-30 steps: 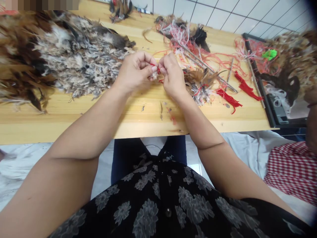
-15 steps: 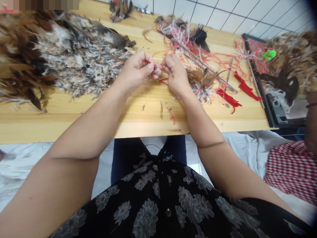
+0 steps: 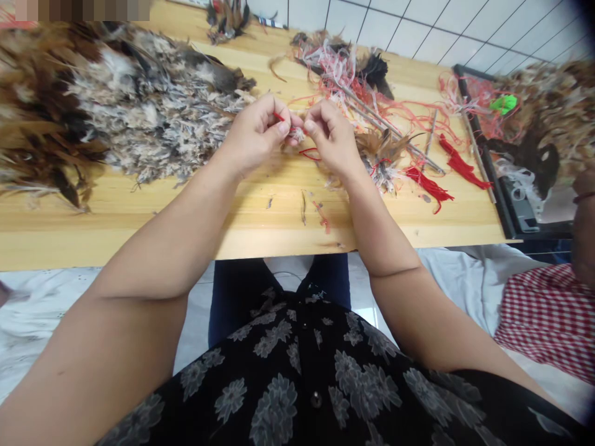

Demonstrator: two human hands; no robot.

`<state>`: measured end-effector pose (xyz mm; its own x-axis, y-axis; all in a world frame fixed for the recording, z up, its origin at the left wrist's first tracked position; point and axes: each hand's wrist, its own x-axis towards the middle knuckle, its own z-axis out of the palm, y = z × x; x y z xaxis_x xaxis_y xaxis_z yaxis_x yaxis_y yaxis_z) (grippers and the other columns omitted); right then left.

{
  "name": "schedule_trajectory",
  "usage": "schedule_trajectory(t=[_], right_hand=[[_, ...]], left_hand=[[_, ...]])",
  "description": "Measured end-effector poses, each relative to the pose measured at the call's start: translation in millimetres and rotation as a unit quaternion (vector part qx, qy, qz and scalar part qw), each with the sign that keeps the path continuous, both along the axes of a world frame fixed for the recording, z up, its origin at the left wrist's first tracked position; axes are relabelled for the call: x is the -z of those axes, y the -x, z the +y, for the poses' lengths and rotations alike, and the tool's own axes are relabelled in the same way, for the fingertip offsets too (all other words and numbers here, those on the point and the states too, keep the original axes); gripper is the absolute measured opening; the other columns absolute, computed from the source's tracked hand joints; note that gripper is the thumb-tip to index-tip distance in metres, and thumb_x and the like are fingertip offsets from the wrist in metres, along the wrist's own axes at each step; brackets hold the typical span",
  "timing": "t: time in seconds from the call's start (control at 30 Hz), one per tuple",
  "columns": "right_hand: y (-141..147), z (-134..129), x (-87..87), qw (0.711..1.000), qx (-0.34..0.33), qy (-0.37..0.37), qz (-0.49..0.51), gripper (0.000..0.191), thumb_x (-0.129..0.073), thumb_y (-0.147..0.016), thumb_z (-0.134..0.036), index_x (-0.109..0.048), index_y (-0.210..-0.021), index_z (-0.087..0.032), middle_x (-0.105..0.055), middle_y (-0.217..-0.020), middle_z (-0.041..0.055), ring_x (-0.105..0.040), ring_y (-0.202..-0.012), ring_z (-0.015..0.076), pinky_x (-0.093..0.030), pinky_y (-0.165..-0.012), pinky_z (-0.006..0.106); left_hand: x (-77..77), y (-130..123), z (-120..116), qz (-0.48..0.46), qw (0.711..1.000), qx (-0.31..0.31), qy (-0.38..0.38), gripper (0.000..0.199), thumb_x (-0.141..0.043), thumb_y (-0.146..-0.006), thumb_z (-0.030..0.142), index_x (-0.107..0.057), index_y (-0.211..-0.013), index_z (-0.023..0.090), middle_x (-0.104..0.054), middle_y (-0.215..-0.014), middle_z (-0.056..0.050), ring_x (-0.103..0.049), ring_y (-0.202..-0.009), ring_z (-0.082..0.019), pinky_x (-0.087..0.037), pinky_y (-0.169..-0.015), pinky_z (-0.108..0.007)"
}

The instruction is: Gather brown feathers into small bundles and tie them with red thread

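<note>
My left hand (image 3: 256, 136) pinches a small pale feather tuft (image 3: 296, 134) at its fingertips, and a short end of red thread (image 3: 279, 116) sticks out above the thumb. My right hand (image 3: 332, 137) is curled close beside the tuft, its fingertips nearly meeting those of my left hand. A loop of the red thread (image 3: 309, 153) hangs below the gap between my hands and seems to run into my right fingers. A large mat of brown and grey feathers (image 3: 153, 105) lies just left of my left hand.
On the wooden table (image 3: 260, 229), sticks tangled with pink and red strings (image 3: 357, 80) and red tassels (image 3: 427, 188) lie to the right. A black tray (image 3: 493, 155) holds feathers at the far right. A person's forearm (image 3: 583, 223) and a red checked cloth (image 3: 548, 316) are beyond the table's right corner.
My hands have drawn slightly apart, the left going left and the right going right. The red thread now shows as a loop below them, and the tuft stays in my left fingers.
</note>
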<state>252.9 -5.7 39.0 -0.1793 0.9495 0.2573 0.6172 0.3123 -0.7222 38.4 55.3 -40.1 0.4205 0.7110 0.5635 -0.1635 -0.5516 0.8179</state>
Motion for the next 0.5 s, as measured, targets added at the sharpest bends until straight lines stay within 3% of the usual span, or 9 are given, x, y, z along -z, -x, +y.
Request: schedule_trajectory(t=[0.13,0.23,0.37,0.43,0.5], right_hand=[[-3.6,-3.9,-3.0,0.999,0.007,0.016,0.048,0.009,-0.084,-0.109,-0.036,-0.077,-0.109,-0.031,-0.076,-0.114,0.0,-0.072,-0.109,0.0186,-0.058,-0.108,0.029],[-4.2,-5.9,-5.0,0.993,0.002,0.052,0.103,0.02,-0.091,-0.104,-0.035,-0.08,-0.121,-0.035,-0.078,-0.114,-0.0008,-0.072,-0.11,0.0183,-0.059,-0.101,0.027],[-0.1,-8.6,-7.1,0.973,0.015,0.131,0.19,0.03,-0.099,-0.096,-0.03,-0.079,-0.118,-0.036,-0.07,-0.09,-0.0038,-0.073,-0.103,0.0178,-0.057,-0.084,0.024],[2.8,-9.7,-8.2,0.95,0.021,0.18,0.253,0.031,-0.102,-0.093,-0.026,-0.079,-0.112,-0.034,-0.062,-0.079,-0.0062,-0.068,-0.09,0.0152,-0.054,-0.074,0.021],[5.0,-10.6,-9.4,0.896,0.018,0.292,0.334,0.027,-0.101,-0.093,-0.021,-0.077,-0.103,-0.031,-0.058,-0.074,-0.0079,-0.061,-0.078,0.0123,-0.048,-0.065,0.02]], left_hand=[[4.6,6.6,16.0,0.0,0.999,-0.013,-0.037,0.065,-0.09,-0.096,0.093,-0.065,-0.101,0.034,-0.088,-0.122,-0.01,-0.078,-0.081,-0.027,-0.073,-0.082,-0.057],[4.6,9.3,19.7,-0.005,0.999,-0.026,-0.031,0.063,-0.092,-0.094,0.092,-0.067,-0.102,0.035,-0.088,-0.121,-0.009,-0.075,-0.079,-0.027,-0.074,-0.083,-0.058],[-1.8,9.1,10.1,0.003,0.996,-0.049,-0.07,0.059,-0.086,-0.102,0.09,-0.067,-0.104,0.034,-0.087,-0.121,-0.011,-0.078,-0.087,-0.029,-0.073,-0.086,-0.057],[-5.4,8.9,4.5,0.017,0.993,-0.055,-0.106,0.054,-0.082,-0.107,0.086,-0.067,-0.108,0.034,-0.086,-0.122,-0.012,-0.081,-0.092,-0.03,-0.072,-0.086,-0.056],[-8.8,8.9,0.2,0.034,0.988,-0.058,-0.135,0.051,-0.078,-0.112,0.083,-0.067,-0.111,0.033,-0.086,-0.123,-0.014,-0.082,-0.096,-0.032,-0.071,-0.086,-0.056]])
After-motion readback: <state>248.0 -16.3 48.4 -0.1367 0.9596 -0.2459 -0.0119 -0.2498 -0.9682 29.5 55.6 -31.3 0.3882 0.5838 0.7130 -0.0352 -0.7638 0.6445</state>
